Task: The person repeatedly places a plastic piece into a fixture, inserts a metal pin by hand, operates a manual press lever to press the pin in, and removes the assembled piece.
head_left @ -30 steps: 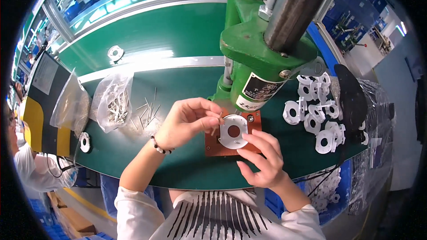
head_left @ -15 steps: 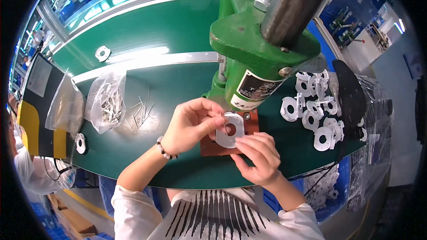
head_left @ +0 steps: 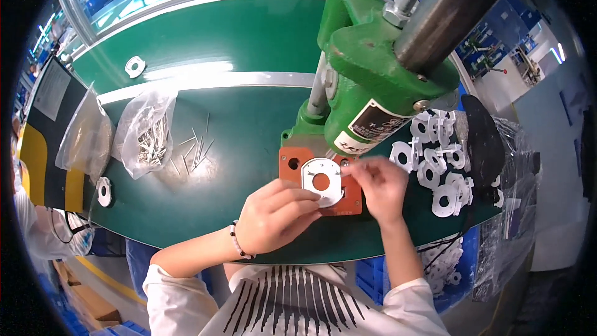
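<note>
A white flat plate [head_left: 322, 167] with a round hole lies on a red-brown fixture block [head_left: 290, 177], below the green press [head_left: 367, 84]. At the plate's near edge, my left hand [head_left: 277, 216] has its fingers closed against the rim. My right hand [head_left: 382, 188] is at the plate's right side, thumb and fingertips pinched together over the block; whatever is between them is too small to make out. Loose thin metal pins [head_left: 199, 152] lie on the green table to the left, beside a clear bag of pins [head_left: 152, 140].
Several similar white parts [head_left: 429, 174] are piled right of the press. Single white parts lie at the left edge [head_left: 104, 191] and far back [head_left: 135, 66]. Another clear bag [head_left: 87, 143] leans by a black-and-yellow panel [head_left: 46, 162]. Blue bins [head_left: 370, 279] stand below the table.
My left hand has moved down from above the plate to its near edge. My right hand has gone from the lower right edge up to the right side. The plate now lies more openly in view.
</note>
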### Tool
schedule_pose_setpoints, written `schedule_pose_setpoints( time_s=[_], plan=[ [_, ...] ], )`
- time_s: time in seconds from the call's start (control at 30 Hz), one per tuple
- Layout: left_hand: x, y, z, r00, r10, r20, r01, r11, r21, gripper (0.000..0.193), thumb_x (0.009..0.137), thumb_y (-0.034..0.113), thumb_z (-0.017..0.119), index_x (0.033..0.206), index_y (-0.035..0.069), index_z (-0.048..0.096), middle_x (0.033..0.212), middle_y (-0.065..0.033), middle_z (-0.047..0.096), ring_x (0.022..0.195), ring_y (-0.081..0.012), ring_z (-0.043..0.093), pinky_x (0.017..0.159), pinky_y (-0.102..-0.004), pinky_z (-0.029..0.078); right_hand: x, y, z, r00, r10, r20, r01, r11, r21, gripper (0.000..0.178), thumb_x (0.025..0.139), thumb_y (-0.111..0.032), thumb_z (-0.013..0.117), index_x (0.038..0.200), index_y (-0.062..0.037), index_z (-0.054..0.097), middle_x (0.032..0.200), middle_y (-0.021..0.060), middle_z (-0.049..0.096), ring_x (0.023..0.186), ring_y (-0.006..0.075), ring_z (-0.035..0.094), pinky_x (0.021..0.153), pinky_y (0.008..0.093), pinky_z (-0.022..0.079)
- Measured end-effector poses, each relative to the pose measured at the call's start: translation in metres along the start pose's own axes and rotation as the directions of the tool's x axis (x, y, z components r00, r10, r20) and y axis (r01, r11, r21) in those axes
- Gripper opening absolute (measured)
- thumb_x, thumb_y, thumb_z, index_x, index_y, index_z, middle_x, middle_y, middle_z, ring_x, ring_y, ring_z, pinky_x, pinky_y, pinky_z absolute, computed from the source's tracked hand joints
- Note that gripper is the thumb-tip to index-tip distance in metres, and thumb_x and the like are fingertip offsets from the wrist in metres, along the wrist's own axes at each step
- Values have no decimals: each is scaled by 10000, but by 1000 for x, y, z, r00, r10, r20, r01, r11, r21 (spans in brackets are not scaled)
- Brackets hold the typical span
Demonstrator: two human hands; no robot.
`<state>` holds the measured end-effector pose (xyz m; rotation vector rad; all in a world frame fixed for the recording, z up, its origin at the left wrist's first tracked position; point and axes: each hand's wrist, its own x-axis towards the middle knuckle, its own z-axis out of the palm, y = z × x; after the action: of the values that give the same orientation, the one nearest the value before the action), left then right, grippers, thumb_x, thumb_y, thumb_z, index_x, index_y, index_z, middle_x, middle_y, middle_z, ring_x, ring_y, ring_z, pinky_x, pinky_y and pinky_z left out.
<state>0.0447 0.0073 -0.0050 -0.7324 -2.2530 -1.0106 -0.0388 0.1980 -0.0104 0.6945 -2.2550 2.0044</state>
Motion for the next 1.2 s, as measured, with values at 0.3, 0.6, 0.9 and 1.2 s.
schedule_pose_setpoints(
  time_s=[0.3, 0.6, 0.9, 1.2],
  plan=[
    [-15, -9, 13, 993, 104, 46, -112, 973, 200, 224, 722, 127, 713, 898, 14, 633, 993, -84, 649, 970, -212, 623, 764, -340, 476, 28, 8, 19, 958, -233, 167, 269, 930, -249, 125, 701, -5, 727, 809, -11, 665, 763, 82, 663, 668, 170, 623, 602, 285, 485],
    [-18, -8, 13, 995, 94, 26, -97, 980, 174, 199, 722, 121, 707, 874, 9, 644, 992, -84, 656, 963, -206, 630, 779, -339, 482, 29, 0, 21, 915, -315, 253, 394, 831, -393, 67, 712, 31, 717, 757, 3, 677, 717, 78, 667, 643, 160, 635, 609, 266, 504],
    [-17, -9, 13, 994, 107, 4, -106, 979, 172, 196, 718, 116, 704, 874, 11, 649, 979, -77, 660, 969, -192, 625, 773, -324, 481, 31, -4, 27, 845, -450, 287, 533, 745, -401, 63, 711, 45, 709, 749, 11, 672, 696, 82, 661, 598, 184, 635, 576, 270, 509],
    [-15, -9, 11, 992, 120, 30, -123, 977, 175, 188, 717, 111, 709, 865, 13, 645, 974, -78, 660, 971, -195, 626, 769, -329, 482, 37, 12, -38, 955, -199, 220, 272, 882, -384, 419, 738, -382, 724, 954, -36, 630, 1027, 130, 640, 924, 265, 593, 805, 393, 463]
  ],
)
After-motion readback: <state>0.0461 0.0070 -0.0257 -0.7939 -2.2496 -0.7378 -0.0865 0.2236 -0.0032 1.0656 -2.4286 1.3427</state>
